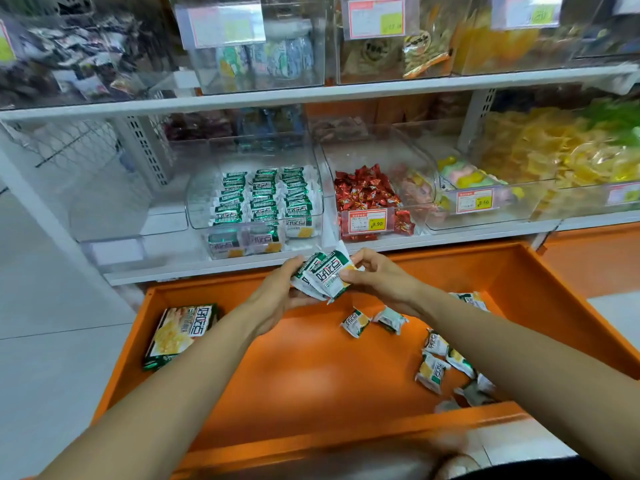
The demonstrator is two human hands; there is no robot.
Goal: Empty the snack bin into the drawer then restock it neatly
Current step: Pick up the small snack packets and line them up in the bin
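At the near right corner of the orange metal drawer (311, 375), loose snack packets (431, 372) lie scattered. There are roughly nine across its right half, and the nearest ones are blurred. Each is a small white pillow pack with crimped ends, a green band and a yellow picture. Against the drawer's left wall rests one flat cardboard box (180, 336) in the same green, white and yellow print; I cannot read its bold lettering.

Over the drawer's far edge, both hands meet on a fanned stack of about three packets (325, 277). The left hand (277, 294) has its fingers curled round the stack's lower end, and the right hand (381, 275) pinches the other end between thumb and fingers.

Just beyond the drawer, on the white shelf (207, 268), stands the clear plastic snack bin (199, 209). It holds three neat rows of the same packets on edge, with a few more lying flat at its front. Beyond the drawer's far right part, a second clear bin holds red foil sweets (363, 192) behind a price tag (369, 221) reading 9.90.
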